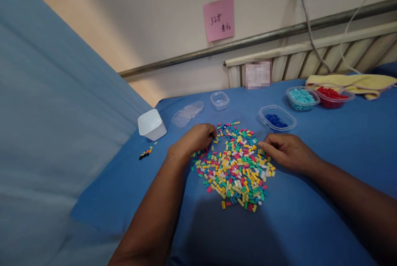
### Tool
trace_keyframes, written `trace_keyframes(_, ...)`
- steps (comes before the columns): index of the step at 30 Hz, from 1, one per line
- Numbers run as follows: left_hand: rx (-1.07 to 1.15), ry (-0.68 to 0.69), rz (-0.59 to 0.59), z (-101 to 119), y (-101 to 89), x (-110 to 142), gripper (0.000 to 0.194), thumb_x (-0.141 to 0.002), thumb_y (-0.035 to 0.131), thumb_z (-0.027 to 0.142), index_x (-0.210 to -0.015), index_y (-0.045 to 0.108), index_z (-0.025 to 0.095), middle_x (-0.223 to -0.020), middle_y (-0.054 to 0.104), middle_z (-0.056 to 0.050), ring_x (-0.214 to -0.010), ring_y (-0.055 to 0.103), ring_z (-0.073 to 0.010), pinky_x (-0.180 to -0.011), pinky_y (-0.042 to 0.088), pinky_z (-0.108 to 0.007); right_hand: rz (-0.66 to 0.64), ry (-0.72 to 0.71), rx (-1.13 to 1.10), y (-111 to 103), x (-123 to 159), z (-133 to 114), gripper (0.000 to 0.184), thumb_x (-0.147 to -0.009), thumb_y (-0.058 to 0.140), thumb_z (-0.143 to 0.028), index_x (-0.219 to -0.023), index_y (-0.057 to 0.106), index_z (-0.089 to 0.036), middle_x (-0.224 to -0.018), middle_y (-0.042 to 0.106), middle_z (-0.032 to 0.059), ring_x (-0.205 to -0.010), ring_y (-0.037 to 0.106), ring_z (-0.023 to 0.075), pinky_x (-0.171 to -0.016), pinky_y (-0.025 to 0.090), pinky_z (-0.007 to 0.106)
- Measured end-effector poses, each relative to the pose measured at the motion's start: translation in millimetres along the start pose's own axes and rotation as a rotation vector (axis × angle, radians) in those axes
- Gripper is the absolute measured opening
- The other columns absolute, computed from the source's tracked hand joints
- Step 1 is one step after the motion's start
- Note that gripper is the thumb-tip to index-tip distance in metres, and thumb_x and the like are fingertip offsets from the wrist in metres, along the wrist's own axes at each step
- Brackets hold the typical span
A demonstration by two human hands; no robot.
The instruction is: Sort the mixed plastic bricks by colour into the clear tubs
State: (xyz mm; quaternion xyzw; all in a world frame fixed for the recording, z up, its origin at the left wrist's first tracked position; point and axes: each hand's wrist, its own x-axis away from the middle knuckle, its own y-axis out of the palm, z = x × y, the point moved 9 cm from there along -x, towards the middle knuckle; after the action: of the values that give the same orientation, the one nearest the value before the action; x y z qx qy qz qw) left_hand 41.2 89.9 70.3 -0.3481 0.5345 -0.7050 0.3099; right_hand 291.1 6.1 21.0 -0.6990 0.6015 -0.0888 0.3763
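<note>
The left hand (pixel 200 134) curls its fingers down at the upper left edge of a loose pile of small toy bricks (pixel 237 167); whether it pinches any brick cannot be told. The right hand (pixel 287 151) has its fingers folded and its thumb reaching the pile's right edge; whether anything is held there is hidden too. The pile, mixed yellow, pink, green, white and blue, spreads over the blue cloth (pixel 338 142) between and below the hands.

Just beyond the right hand stands a transparent tub of dark blue bricks (pixel 276 120). Farther right, light blue bricks (pixel 301 96) and red bricks (pixel 330 93) fill two tubs near a yellow towel (pixel 350 81). Beyond the left hand lie transparent lids (pixel 188 113), with a white container (pixel 151 124) to their left. A pink note (pixel 218 19) sticks to the wall.
</note>
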Motion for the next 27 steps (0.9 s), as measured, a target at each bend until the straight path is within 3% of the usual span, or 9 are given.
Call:
trace_keyframes(5, -0.037, -0.118, -0.082, -4, 1.0, 5, 0.031, -0.09, 0.061, 0.007, -0.111, 0.08, 0.019, -0.107, 0.081, -0.005, -0.088, 0.071, -0.0212, -0.072, 0.045, -0.029, -0.001, -0.008, -0.007, 1, -1, -1, 0.048, -0.109, 0.059, -0.051, -0.07, 0.058, -0.024, -0.062, 0.06, -0.0012, -0.058, 0.051, 0.0155, -0.058, 0.036, 0.032)
trace_keyframes(8, -0.044, -0.104, -0.088, -4, 2.0, 5, 0.036, -0.09, 0.059, 0.005, -0.115, 0.081, 0.019, -0.113, 0.081, -0.006, -0.094, 0.072, -0.0222, -0.076, 0.047, -0.029, 0.01, -0.01, 0.001, 0, -1, -2, 0.047, -0.109, 0.059, -0.051, -0.07, 0.059, -0.024, -0.062, 0.061, -0.0009, -0.057, 0.052, 0.0156, -0.058, 0.036, 0.032)
trace_keyframes(14, -0.079, -0.054, -0.05, -8, 3.3, 1, 0.034, -0.089, 0.06, 0.009, -0.112, 0.082, 0.018, -0.109, 0.081, -0.006, -0.093, 0.072, -0.0234, -0.078, 0.047, -0.031, -0.006, -0.001, 0.005, 0, -2, -2, 0.047, -0.109, 0.058, -0.05, -0.07, 0.058, -0.024, -0.062, 0.06, -0.0014, -0.058, 0.052, 0.0153, -0.059, 0.035, 0.032)
trace_keyframes(18, 0.053, -0.038, 0.028, -5, -4.8, -2, 0.031, -0.089, 0.061, 0.012, -0.111, 0.082, 0.019, -0.101, 0.081, -0.002, -0.085, 0.071, -0.0199, -0.074, 0.047, -0.03, -0.01, 0.007, 0.013, 1, -4, -2, 0.046, -0.109, 0.058, -0.05, -0.072, 0.06, -0.023, -0.063, 0.061, -0.0017, -0.059, 0.054, 0.0154, -0.06, 0.034, 0.033)
trace_keyframes(22, 0.143, 0.042, 0.081, 29, -16.3, -20, 0.028, -0.092, 0.065, 0.015, -0.115, 0.082, 0.018, -0.098, 0.081, -0.002, -0.081, 0.071, -0.0181, -0.074, 0.048, -0.029, -0.011, 0.005, 0.01, 1, -6, -4, 0.047, -0.109, 0.058, -0.05, -0.07, 0.058, -0.023, -0.064, 0.061, -0.0015, -0.059, 0.053, 0.015, -0.06, 0.032, 0.033)
trace_keyframes(27, 0.198, 0.265, 0.132, 110, -32.4, -66, 0.029, -0.094, 0.064, 0.01, -0.117, 0.08, 0.015, -0.11, 0.082, -0.005, -0.093, 0.073, -0.0194, -0.081, 0.052, -0.03, -0.004, 0.007, 0.005, 0, -9, -4, 0.048, -0.11, 0.058, -0.05, -0.07, 0.057, -0.023, -0.063, 0.059, -0.0019, -0.06, 0.052, 0.0149, -0.06, 0.03, 0.033)
